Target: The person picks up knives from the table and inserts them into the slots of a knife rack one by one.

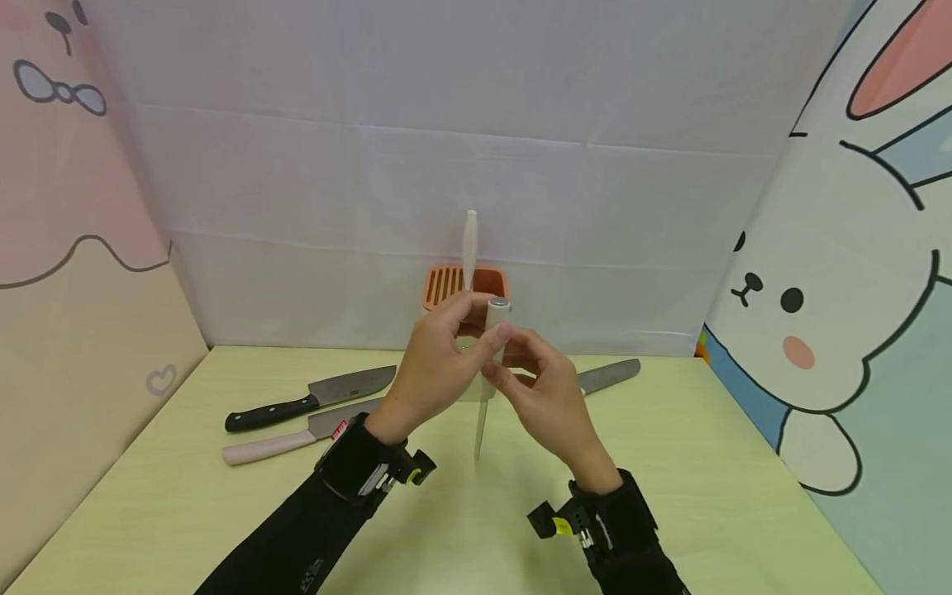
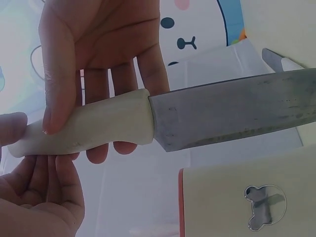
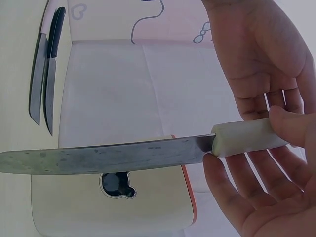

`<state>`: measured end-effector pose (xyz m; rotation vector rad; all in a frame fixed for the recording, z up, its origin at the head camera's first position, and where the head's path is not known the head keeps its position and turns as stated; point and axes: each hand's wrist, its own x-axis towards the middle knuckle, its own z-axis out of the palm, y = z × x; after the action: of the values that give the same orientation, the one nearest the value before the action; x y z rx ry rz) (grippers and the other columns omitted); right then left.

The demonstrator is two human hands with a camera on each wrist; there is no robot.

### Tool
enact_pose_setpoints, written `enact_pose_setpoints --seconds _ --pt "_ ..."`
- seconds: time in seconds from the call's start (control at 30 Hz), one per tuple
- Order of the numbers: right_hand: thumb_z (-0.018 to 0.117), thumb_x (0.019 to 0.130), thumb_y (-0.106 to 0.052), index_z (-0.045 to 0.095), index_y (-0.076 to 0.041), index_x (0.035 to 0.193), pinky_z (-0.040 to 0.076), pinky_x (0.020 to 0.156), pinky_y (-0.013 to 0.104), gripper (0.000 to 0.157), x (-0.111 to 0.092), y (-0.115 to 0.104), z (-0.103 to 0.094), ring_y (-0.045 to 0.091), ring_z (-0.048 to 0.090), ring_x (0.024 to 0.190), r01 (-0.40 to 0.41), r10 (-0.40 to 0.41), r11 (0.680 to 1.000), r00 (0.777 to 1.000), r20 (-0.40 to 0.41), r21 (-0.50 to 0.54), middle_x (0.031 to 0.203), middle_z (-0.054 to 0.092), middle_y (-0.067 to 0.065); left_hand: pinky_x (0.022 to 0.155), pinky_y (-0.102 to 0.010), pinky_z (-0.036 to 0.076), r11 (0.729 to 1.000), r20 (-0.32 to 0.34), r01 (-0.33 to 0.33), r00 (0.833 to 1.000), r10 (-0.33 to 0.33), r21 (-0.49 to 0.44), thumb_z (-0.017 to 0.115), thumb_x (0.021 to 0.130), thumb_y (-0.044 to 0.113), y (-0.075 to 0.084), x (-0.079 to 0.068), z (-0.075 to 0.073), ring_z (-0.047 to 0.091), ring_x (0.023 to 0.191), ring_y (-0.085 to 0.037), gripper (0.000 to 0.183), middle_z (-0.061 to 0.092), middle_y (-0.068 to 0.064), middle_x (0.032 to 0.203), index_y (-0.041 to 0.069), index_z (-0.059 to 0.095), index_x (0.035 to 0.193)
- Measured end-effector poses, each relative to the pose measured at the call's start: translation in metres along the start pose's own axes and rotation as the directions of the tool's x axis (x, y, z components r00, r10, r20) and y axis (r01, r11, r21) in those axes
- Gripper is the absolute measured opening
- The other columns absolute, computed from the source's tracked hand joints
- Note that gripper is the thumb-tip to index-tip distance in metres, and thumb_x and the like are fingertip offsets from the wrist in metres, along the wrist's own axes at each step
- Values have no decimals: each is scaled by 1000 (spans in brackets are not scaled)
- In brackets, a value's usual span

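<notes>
A white-handled kitchen knife [image 2: 212, 113] hangs point down over the table between both hands. My left hand [image 1: 439, 359] pinches the upper end of its handle between thumb and fingers. Lower on the same handle, my right hand [image 1: 549, 401] grips with thumb and fingers, close to the blade in the right wrist view. The bare blade shows dark specks. Behind it stands a cream knife holder [image 2: 222, 197] with an orange slotted top [image 1: 444, 285] and a bear-shaped window. Another white handle [image 1: 470, 248] rises upright out of that holder.
On the left of the table lie a black-handled knife [image 1: 275, 413] and a pale-handled knife [image 1: 271, 446], the latter's blade partly behind my left arm. A further knife blade [image 1: 613, 374] shows past my right hand. A white sheet [image 1: 335, 190] hangs behind the table.
</notes>
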<state>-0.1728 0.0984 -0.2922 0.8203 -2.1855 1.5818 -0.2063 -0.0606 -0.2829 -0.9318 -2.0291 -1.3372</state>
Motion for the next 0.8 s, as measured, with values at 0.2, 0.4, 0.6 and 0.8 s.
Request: enact_pose_setpoints --seconds 0.2,0.4,0.6,0.8 --pt "66 91 -10 58 -9 123 53 83 36 33 0 -2 -1 21 61 97 -19 19 1000 1000 13 -8 111 62 6 81 -29 52 1000 9 -12 1000 12 10 61 96 28 -2 2 -2 58 91 -8 26 59 5 101 11 59 115" --pt "67 90 -9 57 -8 125 53 84 37 36 0 -2 -3 22 61 98 -14 14 1000 1000 18 2 112 62 7 81 -29 52 1000 10 -25 1000 25 0 62 95 26 -1 4 -4 59 91 -9 22 60 4 99 12 60 113" --pt "67 89 -6 56 -8 128 54 83 38 40 0 -3 -5 23 60 99 7 -8 999 1000 18 43 113 62 7 81 -29 52 1000 10 -23 1000 23 12 61 96 27 1 8 -7 59 91 -8 22 59 5 99 13 59 113" --pt "67 89 -4 55 -7 129 53 83 39 41 0 -4 -8 22 61 100 23 -24 999 1000 10 47 113 62 9 79 -29 53 999 18 -33 999 33 30 61 96 28 3 14 -11 58 90 -8 22 60 6 98 13 60 113"
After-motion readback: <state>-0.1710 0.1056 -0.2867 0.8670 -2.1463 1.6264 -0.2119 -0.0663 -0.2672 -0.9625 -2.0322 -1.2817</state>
